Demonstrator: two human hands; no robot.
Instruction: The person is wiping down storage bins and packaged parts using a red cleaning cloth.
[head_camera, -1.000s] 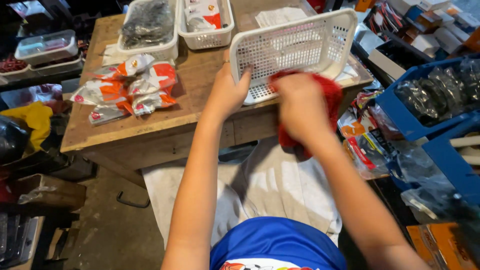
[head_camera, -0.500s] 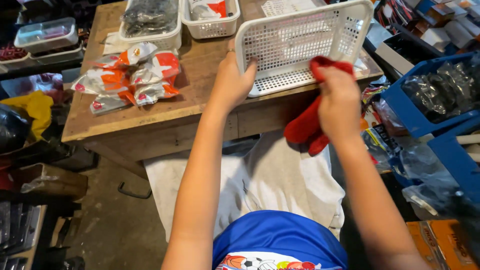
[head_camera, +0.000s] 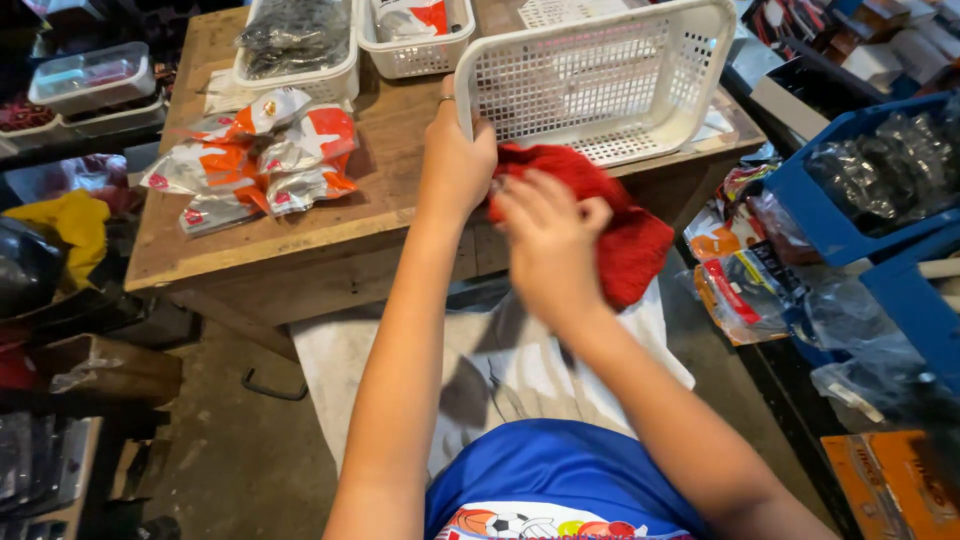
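The left hand (head_camera: 455, 160) grips the near left corner of 1 white perforated basket (head_camera: 600, 85), fingers wrapped over its rim and thumb below, tipping the basket up on the wooden table (head_camera: 300, 225) so that its open side faces the person. A ring shows on 1 finger of that hand. The right hand (head_camera: 548, 240) is closed on 1 red cloth (head_camera: 630, 235), pressing it against the basket's lower near edge; the cloth bunches under the palm and hangs down past the table's front edge (the hand is blurred, so how many fingers pinch the cloth cannot be told).

Further back on the table stand 2 more white baskets: 1 holds dark bagged items (head_camera: 297, 35), the other holds red-and-white packets (head_camera: 415, 25). To the left of the hands, well apart from them, lies 1 loose heap of orange-and-silver packets (head_camera: 255, 160); at least 5 can be made out, overlapping one another.

At the right edge sit 2 blue bins (head_camera: 860, 200), the upper 1 filled with clear bags of dark parts. At the far left, 1 clear lidded container (head_camera: 90, 75) rests on a shelf. Below the arms, a white sheet (head_camera: 510, 365) covers the person's lap.
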